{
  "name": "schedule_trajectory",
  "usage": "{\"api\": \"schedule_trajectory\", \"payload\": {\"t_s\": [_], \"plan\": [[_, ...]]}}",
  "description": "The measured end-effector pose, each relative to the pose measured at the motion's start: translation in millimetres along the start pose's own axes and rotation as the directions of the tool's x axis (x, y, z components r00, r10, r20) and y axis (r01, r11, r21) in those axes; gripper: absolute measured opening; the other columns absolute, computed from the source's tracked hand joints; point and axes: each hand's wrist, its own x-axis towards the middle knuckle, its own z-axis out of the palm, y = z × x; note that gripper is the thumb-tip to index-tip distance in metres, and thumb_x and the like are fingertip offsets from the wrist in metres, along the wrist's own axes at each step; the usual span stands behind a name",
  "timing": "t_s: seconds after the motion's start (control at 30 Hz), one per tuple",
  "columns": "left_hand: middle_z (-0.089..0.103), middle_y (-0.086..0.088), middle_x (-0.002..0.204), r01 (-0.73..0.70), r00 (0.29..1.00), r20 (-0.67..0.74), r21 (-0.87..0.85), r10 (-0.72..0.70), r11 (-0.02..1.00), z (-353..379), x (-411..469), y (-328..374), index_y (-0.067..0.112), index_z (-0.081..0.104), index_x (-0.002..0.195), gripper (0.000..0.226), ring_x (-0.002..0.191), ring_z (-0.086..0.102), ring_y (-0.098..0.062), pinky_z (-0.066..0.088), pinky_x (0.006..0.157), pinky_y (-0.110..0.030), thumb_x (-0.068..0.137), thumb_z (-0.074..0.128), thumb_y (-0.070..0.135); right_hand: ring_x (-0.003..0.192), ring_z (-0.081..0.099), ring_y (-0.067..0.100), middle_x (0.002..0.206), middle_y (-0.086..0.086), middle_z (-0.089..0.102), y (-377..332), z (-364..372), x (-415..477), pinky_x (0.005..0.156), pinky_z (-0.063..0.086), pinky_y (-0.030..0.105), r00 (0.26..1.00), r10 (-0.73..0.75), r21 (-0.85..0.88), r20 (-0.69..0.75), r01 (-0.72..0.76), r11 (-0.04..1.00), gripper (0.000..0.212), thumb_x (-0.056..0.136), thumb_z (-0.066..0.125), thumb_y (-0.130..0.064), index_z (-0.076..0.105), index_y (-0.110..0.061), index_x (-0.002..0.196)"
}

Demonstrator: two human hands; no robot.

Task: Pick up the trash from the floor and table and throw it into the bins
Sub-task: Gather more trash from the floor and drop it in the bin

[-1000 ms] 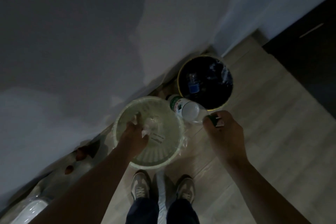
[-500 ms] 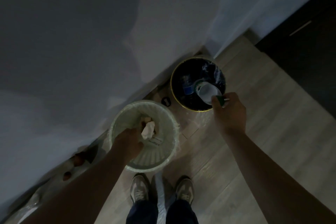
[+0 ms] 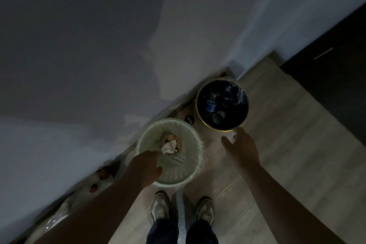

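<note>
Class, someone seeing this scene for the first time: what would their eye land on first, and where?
Two bins stand by the wall: a pale ribbed bin holding a crumpled white tissue, and a black gold-rimmed bin beyond it to the right. The left hand hangs over the pale bin's near rim; the right hand spreads open just short of the black one.

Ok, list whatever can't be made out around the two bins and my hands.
Head view, dim throughout.
1. Black bin: contents lost in darkness, apart from something blue.
2. White patch at the right hand fingertips: scrap or liner glare, too blurred.
3. Left hand palm: faces down, hidden by the hand's back.
4. Brown lumps by the wall: blurred, unidentifiable.
</note>
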Motion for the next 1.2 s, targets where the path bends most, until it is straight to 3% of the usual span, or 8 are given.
{"api": "schedule_trajectory", "payload": {"t_s": [0.27,0.33,0.43,0.53,0.6,0.73,0.9,1.2], "plan": [[0.054,-0.005,0.128,-0.024,0.993,-0.114,0.039,0.028,0.999,-88.9,-102.2,28.9,0.014,0.046,0.132,0.054,0.118,0.052,-0.019,0.039,0.096,-0.026,0.089,0.043,0.048,0.116,0.056,0.024,0.126,0.009,0.058,-49.1,-83.9,-85.4,0.093,0.046,0.032,0.989,-0.018,-0.198,0.149,0.047,0.979,0.046,0.087,0.059,-0.03,0.05,-0.015,0.129],[0.054,-0.004,0.127,-0.002,0.99,-0.141,0.021,0.005,1.0,-107.0,-136.0,42.0,0.016,0.047,0.13,0.05,0.117,0.052,-0.019,0.04,0.096,-0.027,0.091,0.046,0.046,0.115,0.056,0.024,0.125,0.008,0.058,-58.0,-110.6,-107.7,0.092,0.046,0.032,0.984,-0.061,-0.232,0.166,0.099,0.968,0.043,0.086,0.059,-0.028,0.051,-0.015,0.126],[0.056,-0.003,0.122,0.018,0.979,-0.204,-0.015,-0.021,1.0,-130.1,-187.8,65.2,0.017,0.05,0.126,0.056,0.113,0.054,-0.019,0.042,0.095,-0.027,0.085,0.04,0.055,0.117,0.055,0.023,0.125,0.007,0.058,-69.8,-156.0,-138.3,0.091,0.044,0.03,0.963,-0.164,-0.288,0.215,0.223,0.931,0.043,0.086,0.059,-0.03,0.051,-0.016,0.126],[0.058,-0.005,0.118,0.045,0.961,-0.267,-0.09,-0.068,0.995,-151.2,-239.3,85.8,0.015,0.054,0.121,0.044,0.108,0.056,-0.021,0.043,0.091,-0.027,0.088,0.052,0.044,0.115,0.056,0.021,0.125,0.004,0.059,-84.8,-201.7,-163.3,0.086,0.044,0.028,0.909,-0.296,-0.284,0.294,0.378,0.881,0.052,0.083,0.058,-0.041,0.052,-0.016,0.128],[0.059,-0.005,0.117,0.052,0.941,-0.327,-0.116,-0.088,0.992,-162.8,-270.2,99.3,0.016,0.054,0.12,0.041,0.108,0.056,-0.02,0.042,0.09,-0.027,0.088,0.053,0.042,0.112,0.056,0.019,0.124,0.003,0.059,-97.0,-230.5,-177.6,0.083,0.043,0.026,0.859,-0.41,-0.305,0.308,0.497,0.813,0.046,0.088,0.06,-0.037,0.052,-0.017,0.128],[0.059,0.0,0.115,0.081,0.876,-0.462,-0.143,-0.139,0.986,-182.3,-330.9,127.1,0.02,0.054,0.119,0.034,0.103,0.056,-0.015,0.039,0.084,-0.022,0.091,0.055,0.04,0.111,0.056,0.02,0.121,0.003,0.06,-133.7,-284.7,-208.2,0.085,0.042,0.027,0.706,-0.628,-0.341,0.328,0.708,0.618,0.039,0.089,0.06,-0.033,0.054,-0.015,0.124],[0.059,0.005,0.114,0.123,0.769,-0.599,-0.204,-0.223,0.971,-206.0,-414.3,142.3,0.023,0.053,0.12,0.035,0.097,0.056,-0.009,0.037,0.078,-0.016,0.091,0.055,0.04,0.108,0.053,0.014,0.122,-0.001,0.055,-189.9,-329.5,-265.7,0.086,0.042,0.026,0.45,-0.758,-0.255,0.472,0.893,0.372,0.044,0.09,0.061,-0.035,0.05,-0.019,0.129],[0.059,0.01,0.113,0.308,0.516,-0.706,-0.375,-0.484,0.875,-190.4,-575.0,113.1,0.027,0.054,0.12,0.036,0.098,0.059,-0.009,0.044,0.085,-0.019,0.088,0.058,0.044,0.104,0.054,0.008,0.12,-0.007,0.057,-268.8,-298.7,-405.7,0.088,0.044,0.023,-0.019,-0.834,-0.074,0.551,0.995,-0.072,0.046,0.087,0.064,-0.041,0.053,-0.026,0.129]]}}
